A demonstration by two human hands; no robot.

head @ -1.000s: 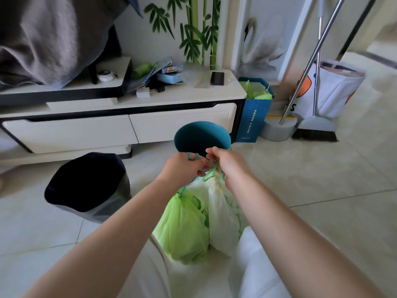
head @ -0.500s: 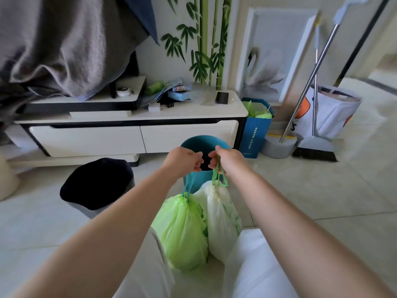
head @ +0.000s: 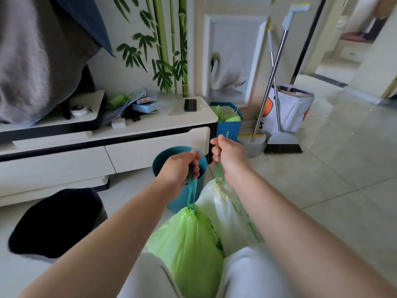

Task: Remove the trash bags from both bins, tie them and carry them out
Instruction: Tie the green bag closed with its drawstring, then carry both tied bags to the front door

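My left hand (head: 180, 168) grips the teal drawstring of a bright green trash bag (head: 189, 250) that hangs closed in front of my legs. My right hand (head: 227, 155) grips the green drawstring of a white trash bag (head: 223, 209), cinched shut beside the green one. Behind my hands stands a teal bin (head: 169, 160) on the floor. A dark bin (head: 53, 222) stands at the lower left, its inside black.
A low white TV cabinet (head: 103, 136) with a phone and small boxes runs along the wall. A blue paper bag (head: 229, 125), a broom and dustpan (head: 279, 143) and a white fabric bag (head: 290, 108) stand at its right. Tiled floor leads to a doorway at the far right.
Both hands have moved apart and risen, each lifting its bag by the drawstring. The view has tilted up, showing more of the wall and doorway.
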